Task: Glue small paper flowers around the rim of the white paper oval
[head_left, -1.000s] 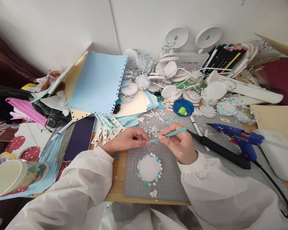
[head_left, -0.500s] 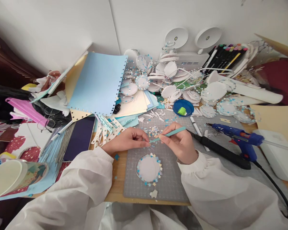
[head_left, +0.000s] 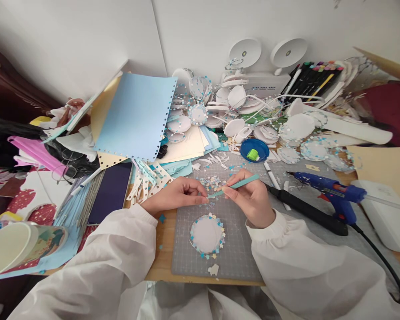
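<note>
Teal tweezers (head_left: 248, 181): middle part covered by the right fingers (head_left: 236, 177); anything at the tip too small to tell. Left fingers (head_left: 195, 188): inner side out of sight; whether they pinch a piece, unclear. Loose paper stars (head_left: 211, 181): single pieces too small to count. White box (head_left: 266, 81): lettering blurred, illegible; lower part hidden by white discs (head_left: 236, 96). Printed cup (head_left: 48, 242): cut by left edge. Maroon cloth (head_left: 386, 111), cream sheet (head_left: 383, 164), white device (head_left: 386, 218): cut by right edge. White sleeves (head_left: 120, 244): cut by bottom edge.
</note>
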Motion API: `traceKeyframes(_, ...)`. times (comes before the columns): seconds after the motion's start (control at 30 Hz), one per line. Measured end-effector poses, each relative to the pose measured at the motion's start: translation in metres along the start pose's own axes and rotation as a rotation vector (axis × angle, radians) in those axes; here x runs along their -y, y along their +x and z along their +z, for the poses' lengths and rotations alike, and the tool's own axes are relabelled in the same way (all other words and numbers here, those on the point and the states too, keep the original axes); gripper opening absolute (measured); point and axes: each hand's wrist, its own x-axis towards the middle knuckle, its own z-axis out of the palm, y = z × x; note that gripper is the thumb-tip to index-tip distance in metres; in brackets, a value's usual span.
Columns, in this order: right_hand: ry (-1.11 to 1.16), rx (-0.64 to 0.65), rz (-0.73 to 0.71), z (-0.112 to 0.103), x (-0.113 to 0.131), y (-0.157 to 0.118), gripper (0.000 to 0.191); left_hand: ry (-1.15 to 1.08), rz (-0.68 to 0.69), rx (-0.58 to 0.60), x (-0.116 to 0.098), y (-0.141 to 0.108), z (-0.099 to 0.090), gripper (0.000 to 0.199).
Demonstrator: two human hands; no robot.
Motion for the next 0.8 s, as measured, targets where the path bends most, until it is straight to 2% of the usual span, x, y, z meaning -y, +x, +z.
traceKeyframes(0.8, 0.057, 0.002, 0.034, 0.0002, -0.0054, -0.0014, 0.02, -0.001, 0.009, 0.003, -0.0005, -0.0006, -0.0001, 0.024)
